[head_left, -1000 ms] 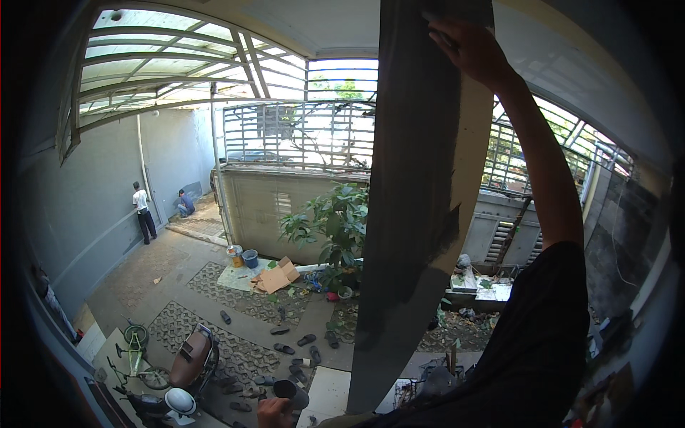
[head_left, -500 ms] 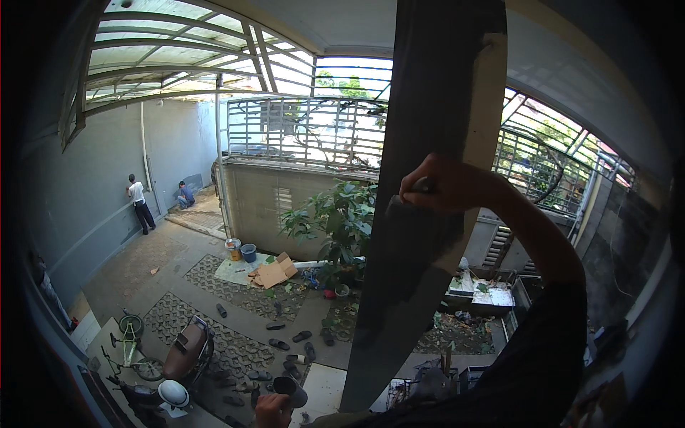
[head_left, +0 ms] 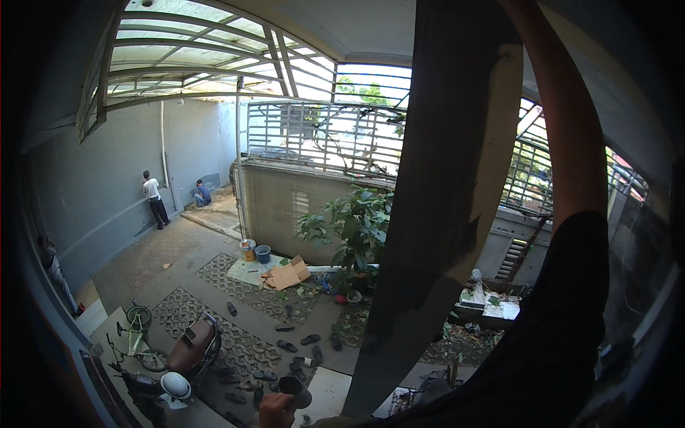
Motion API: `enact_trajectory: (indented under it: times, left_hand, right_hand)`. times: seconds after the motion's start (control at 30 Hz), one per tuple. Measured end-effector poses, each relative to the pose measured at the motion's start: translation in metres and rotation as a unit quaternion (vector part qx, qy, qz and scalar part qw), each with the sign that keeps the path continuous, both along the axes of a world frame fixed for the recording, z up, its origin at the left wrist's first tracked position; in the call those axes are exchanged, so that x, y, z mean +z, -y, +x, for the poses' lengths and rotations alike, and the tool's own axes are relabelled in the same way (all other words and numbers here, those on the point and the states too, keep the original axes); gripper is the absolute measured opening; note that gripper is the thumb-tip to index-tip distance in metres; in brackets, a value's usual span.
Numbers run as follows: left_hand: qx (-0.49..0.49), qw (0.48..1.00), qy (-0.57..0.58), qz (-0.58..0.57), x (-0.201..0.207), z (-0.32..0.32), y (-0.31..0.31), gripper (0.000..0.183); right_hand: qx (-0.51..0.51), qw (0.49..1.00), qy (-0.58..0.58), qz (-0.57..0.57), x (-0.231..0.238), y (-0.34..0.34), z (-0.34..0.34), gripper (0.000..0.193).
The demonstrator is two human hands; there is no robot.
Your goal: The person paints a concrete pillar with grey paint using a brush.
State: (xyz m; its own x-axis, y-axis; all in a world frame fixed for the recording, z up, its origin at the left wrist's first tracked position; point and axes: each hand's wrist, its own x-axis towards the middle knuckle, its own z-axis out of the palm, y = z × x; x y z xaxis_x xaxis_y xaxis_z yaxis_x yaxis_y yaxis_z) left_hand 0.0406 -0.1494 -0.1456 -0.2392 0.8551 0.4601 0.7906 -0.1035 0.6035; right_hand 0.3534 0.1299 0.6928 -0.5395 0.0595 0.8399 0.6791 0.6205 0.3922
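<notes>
My left hand (head_left: 276, 411) is at the bottom edge, closed around a dark cup (head_left: 295, 391) whose mouth faces up. In front of me rises a tall pillar (head_left: 457, 164), mostly covered in dark grey paint. A beige strip (head_left: 503, 118) along its right side is bare, with an uneven paint edge beside it. My right arm (head_left: 567, 128) stretches up past the pillar's right side, and the hand itself is cut off by the top edge. Whatever it holds is hidden.
Below lie several sandals (head_left: 287, 345), a motorbike (head_left: 194, 346), a white helmet (head_left: 175, 386) and a green bicycle (head_left: 132, 335). A leafy plant (head_left: 349, 228), cardboard (head_left: 287, 274) and buckets (head_left: 263, 254) stand by the low wall. Two people (head_left: 155, 200) are at the far left wall.
My right hand, which held a dark-handled tool against the pillar's middle, has gone up out of view. The scene has shifted slightly right and the left hand still grips the cup.
</notes>
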Motion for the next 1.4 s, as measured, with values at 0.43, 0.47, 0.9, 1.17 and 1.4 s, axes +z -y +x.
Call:
enact_trajectory:
  times: [0.43,0.47,0.9,1.17,1.4]
  left_hand:
    - [-0.015,1.0,0.013,0.012,0.004,-0.004,0.001,0.023]
    - [-0.017,1.0,0.016,0.011,0.002,-0.005,-0.001,0.023]
    - [-0.019,0.999,0.029,0.0,0.004,0.001,0.008,0.024]
    - [-0.005,0.999,0.041,0.012,0.008,0.004,0.007,0.022]
    - [-0.008,0.999,0.038,0.016,0.008,0.002,0.002,0.018]
  right_hand:
    - [-0.238,0.875,0.349,0.235,-0.263,-0.071,-0.006,0.016]
    - [-0.228,0.872,0.377,0.214,-0.298,-0.062,-0.007,0.017]
    - [0.02,0.796,0.296,-0.528,-0.285,-0.047,-0.023,0.021]
    - [0.07,0.947,0.105,-0.296,-0.049,-0.04,-0.011,0.029]
    - [0.069,0.996,-0.051,0.035,0.017,-0.006,-0.012,0.025]
